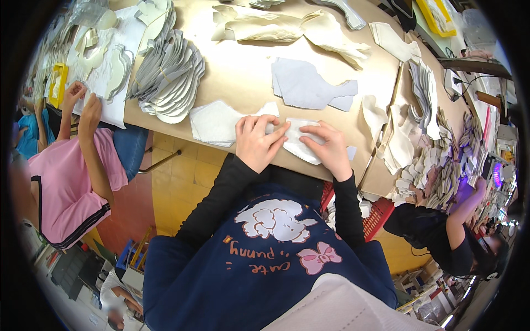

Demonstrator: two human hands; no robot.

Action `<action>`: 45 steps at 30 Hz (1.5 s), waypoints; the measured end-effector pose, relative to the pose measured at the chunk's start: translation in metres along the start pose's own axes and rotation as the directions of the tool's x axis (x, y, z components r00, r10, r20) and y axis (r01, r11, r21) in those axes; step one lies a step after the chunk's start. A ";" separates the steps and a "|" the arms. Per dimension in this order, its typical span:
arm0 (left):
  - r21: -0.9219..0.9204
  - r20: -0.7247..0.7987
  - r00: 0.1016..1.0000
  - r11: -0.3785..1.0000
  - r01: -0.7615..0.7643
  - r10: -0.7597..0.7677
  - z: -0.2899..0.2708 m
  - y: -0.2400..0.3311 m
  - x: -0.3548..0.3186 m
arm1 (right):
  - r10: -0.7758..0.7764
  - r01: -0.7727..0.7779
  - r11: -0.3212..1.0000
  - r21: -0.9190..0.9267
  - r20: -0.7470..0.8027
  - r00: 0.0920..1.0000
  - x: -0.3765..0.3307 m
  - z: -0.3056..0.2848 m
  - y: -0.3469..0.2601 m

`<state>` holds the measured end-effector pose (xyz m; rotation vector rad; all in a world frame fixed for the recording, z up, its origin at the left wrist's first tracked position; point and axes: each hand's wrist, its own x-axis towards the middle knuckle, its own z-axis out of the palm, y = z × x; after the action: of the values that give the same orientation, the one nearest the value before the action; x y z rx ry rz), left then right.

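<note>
At the near edge of the table, a small white cut piece [301, 144] with a curved lower edge lies between my hands. My left hand [257, 142] has its thumb and forefinger at the piece's left edge, the other fingers bent over the white stack beside it. The thumb and fingers of my right hand [328, 148] press on the piece from the right. That stack of flat white cut pieces [212, 123] lies partly under my left hand. Just beyond my hands are grey flat cut pieces [303, 85], fanned a little.
Bundled grey and white pieces [171, 77] stand at the left, cream pieces [270, 26] across the far side. More white pieces [398, 140] lie on the right. Co-workers sit on both sides, one in a pink shirt [77, 171]. A red basket [377, 218] is below the table.
</note>
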<state>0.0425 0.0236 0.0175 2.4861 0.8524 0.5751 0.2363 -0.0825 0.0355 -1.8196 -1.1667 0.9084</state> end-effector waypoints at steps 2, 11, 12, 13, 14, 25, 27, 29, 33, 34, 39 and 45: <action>-0.006 0.008 1.000 1.000 0.009 -0.009 0.000 0.002 -0.001 | -0.001 0.002 0.999 -0.032 0.029 1.000 0.000 -0.002 0.000; 0.031 0.001 0.999 0.999 0.035 -0.035 0.007 0.003 -0.005 | 0.427 -0.455 0.887 0.085 0.226 0.875 -0.030 -0.059 -0.016; 0.036 0.001 1.000 0.999 0.026 -0.026 0.007 0.003 -0.005 | 0.387 -0.409 0.909 0.078 0.204 0.899 -0.032 -0.062 -0.014; 0.037 0.000 1.000 0.999 0.023 -0.023 0.007 0.003 -0.005 | 0.415 -0.431 0.901 0.056 0.177 0.892 -0.033 -0.062 -0.011; 0.034 -0.004 1.000 0.999 0.020 -0.020 0.007 0.003 -0.004 | 0.385 -0.390 0.921 0.004 0.147 0.911 -0.033 -0.060 -0.009; -0.055 -0.010 0.999 0.998 -0.038 0.037 0.019 0.025 -0.005 | 0.294 -0.292 0.955 -0.059 0.024 0.955 -0.034 -0.053 0.008; -0.177 0.031 0.989 0.975 -0.134 0.142 0.028 0.032 -0.004 | 0.286 -0.285 0.950 -0.126 -0.013 0.958 -0.033 -0.049 0.006; -0.186 0.072 0.984 0.971 -0.148 0.164 0.039 0.043 -0.006 | 0.318 -0.323 0.921 -0.219 -0.058 0.946 -0.033 -0.044 0.002; -0.036 0.221 0.958 0.983 -0.181 0.185 0.047 0.052 -0.009 | 0.277 -0.297 0.915 -0.271 -0.112 0.954 -0.039 -0.042 0.001; 0.016 0.253 0.949 0.980 -0.200 0.190 0.047 0.052 -0.010 | 0.276 -0.291 0.930 -0.225 -0.097 0.956 -0.041 -0.047 0.004; 0.077 0.293 0.935 0.969 -0.233 0.202 0.048 0.048 -0.011 | 0.311 -0.310 0.950 0.035 -0.160 0.937 -0.062 -0.071 0.023; 0.093 0.302 0.930 0.965 -0.247 0.208 0.049 0.049 -0.009 | 0.396 -0.357 0.914 0.192 -0.233 0.888 -0.081 -0.073 0.032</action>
<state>0.0838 -0.0303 0.0016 2.7206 0.5052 0.2209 0.2852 -0.1837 0.0522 -2.0104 -0.5703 0.8979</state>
